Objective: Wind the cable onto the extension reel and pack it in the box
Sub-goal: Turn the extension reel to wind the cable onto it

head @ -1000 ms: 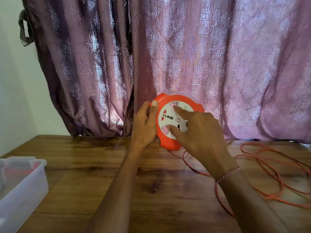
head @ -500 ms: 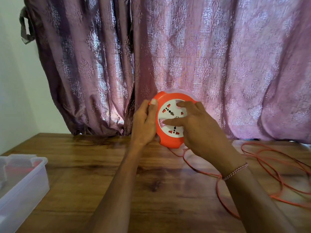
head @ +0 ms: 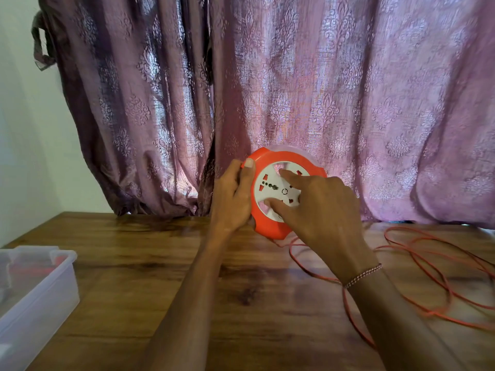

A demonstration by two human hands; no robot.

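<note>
The extension reel (head: 284, 191) stands on edge above the far middle of the wooden table (head: 166, 266), its white socket face turned toward the camera and its orange rim just in front of the purple curtain (head: 348, 103). The left hand (head: 233, 199) clasps the reel's left rim, thumb hooked over the front edge, steadying the housing. The right hand (head: 318, 212) is spread over the socket face with a fingertip set in the upper recess and the thumb in the lower one, so it is gripping the inner disc to turn it.

Compared with half a second ago, the socket pattern sits at a different angle and the right hand's fingers have shifted from the centre of the face to those two recesses, back to roughly the pose of one second ago. I read that as one more turn of the winding disc completed and the next beginning.

The orange cable (head: 417, 266) runs from under the reel and lies in several loose loops across the right side of the table; its layout has barely altered, so plenty remains to wind. The clear plastic box (head: 40, 287) waits well apart at the left edge, something red showing inside it, and packing looks some way off
</note>
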